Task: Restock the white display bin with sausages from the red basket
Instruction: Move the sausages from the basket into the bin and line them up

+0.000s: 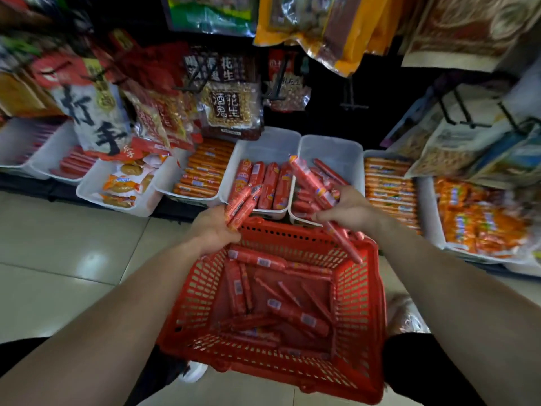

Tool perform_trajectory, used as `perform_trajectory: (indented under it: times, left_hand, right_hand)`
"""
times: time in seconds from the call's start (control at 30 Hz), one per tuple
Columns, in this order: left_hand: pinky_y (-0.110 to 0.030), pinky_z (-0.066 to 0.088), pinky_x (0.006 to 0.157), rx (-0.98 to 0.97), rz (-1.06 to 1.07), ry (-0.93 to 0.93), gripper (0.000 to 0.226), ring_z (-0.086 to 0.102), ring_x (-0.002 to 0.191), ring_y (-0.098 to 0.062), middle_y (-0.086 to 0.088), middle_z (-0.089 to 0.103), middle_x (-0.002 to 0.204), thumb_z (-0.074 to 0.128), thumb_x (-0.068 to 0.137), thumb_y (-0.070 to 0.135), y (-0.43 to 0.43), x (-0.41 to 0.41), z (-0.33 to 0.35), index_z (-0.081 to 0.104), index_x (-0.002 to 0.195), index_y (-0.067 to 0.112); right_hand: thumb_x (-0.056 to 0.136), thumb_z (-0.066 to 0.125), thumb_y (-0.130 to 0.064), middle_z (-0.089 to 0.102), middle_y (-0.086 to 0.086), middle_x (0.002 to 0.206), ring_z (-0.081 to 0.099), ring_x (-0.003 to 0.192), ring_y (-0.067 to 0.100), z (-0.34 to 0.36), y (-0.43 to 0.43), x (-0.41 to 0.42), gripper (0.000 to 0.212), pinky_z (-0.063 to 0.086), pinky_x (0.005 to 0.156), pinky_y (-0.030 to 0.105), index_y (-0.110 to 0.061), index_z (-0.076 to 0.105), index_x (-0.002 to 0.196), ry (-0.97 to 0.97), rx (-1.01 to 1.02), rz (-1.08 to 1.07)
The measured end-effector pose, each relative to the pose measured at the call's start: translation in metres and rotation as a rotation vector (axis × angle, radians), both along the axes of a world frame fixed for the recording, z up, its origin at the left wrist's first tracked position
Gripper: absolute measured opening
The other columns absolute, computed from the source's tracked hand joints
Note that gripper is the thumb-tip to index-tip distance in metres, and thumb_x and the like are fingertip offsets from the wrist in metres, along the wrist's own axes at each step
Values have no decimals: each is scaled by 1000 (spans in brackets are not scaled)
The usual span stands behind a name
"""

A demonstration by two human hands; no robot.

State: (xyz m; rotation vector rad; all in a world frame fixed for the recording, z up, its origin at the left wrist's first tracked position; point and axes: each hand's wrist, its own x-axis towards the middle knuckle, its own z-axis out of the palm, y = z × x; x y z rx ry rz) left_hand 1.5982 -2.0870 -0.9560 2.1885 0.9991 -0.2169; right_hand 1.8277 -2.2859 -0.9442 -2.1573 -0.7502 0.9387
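Note:
A red plastic basket [363,312] sits on the floor between my knees with several red-wrapped sausages [298,316] loose in its bottom. My left hand [215,230] grips a small bunch of thick sausages [243,202] at the front edge of a white display bin [265,145] lined with thick red sausages. My right hand [349,209] holds a bundle of thin sausages [314,183] slanting over the front of the neighbouring white bin [333,150], which holds thin red sausages; some ends hang over the basket's far rim.
More white bins line the low shelf: orange sausages [202,174] to the left, orange packs [389,186] to the right, snack packets [123,183] further left. Bagged peanuts [229,109] and other snacks hang above. Pale floor tiles [58,244] lie left of the basket.

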Motion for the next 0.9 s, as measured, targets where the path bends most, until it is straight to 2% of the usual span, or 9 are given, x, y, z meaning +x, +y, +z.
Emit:
perform_trajectory:
  times: [0.1,0.23,0.33,0.4,0.47,0.53,0.63,0.8,0.9]
  left_hand:
    - [-24,38,56,-35,25,-54,27,63,74,-14,4,64,78,78,72,19,13,19,0,58,88,24]
    - [-23,38,57,-75,27,-104,28,60,73,-11,4,60,78,77,78,17,33,46,-13,54,94,21]
    - [-24,40,59,-56,40,-113,27,62,78,-13,3,62,81,76,78,18,47,63,-28,55,93,24]
    - [-26,42,62,-52,39,-120,28,63,82,-14,4,64,84,77,77,20,55,73,-39,56,96,26]
    - [-25,42,63,-46,44,-127,29,61,81,-11,5,64,85,78,78,20,60,84,-47,57,98,26]
    - [-26,41,63,-52,75,-135,30,60,79,-10,6,63,85,79,78,21,65,96,-52,58,100,27]
    - [-33,50,73,-62,128,-176,33,65,83,-19,0,68,87,78,73,26,68,111,-60,62,101,23]
    - [-42,56,85,-83,135,-187,46,67,89,-18,0,71,95,78,72,27,62,121,-68,63,114,23]
    - [-40,55,87,-94,132,-180,44,66,91,-19,-1,70,97,79,76,22,60,117,-72,62,116,20]
  right_hand:
    - [72,87,-14,68,-13,58,64,52,-3,17,25,33,26,45,54,15,-21,66,86,-30,30,-33]
    - [70,88,-20,69,-10,65,66,58,1,4,62,67,30,44,59,20,-26,63,86,-95,3,8]
    - [72,86,-20,68,-8,76,65,67,4,-24,80,83,33,40,53,10,-27,62,94,-168,-35,22]
    - [73,85,-20,68,-10,87,65,72,8,-48,84,90,46,37,49,5,-24,61,112,-228,-74,54]
    - [73,86,-24,63,-10,120,66,94,16,-73,85,94,78,40,68,4,-21,49,142,-271,-172,148]
    - [73,86,-33,54,2,144,58,121,24,-94,84,95,92,41,90,17,-17,38,150,-314,-312,269]
    - [68,86,-47,58,4,140,57,124,27,-112,85,94,98,46,99,33,-22,37,149,-350,-442,377]
    - [63,92,-38,44,5,153,45,136,28,-106,94,93,113,40,107,33,-24,27,154,-370,-425,355]
    - [61,88,-53,36,8,155,39,139,32,-109,105,78,117,38,109,40,-28,22,154,-465,-394,437]
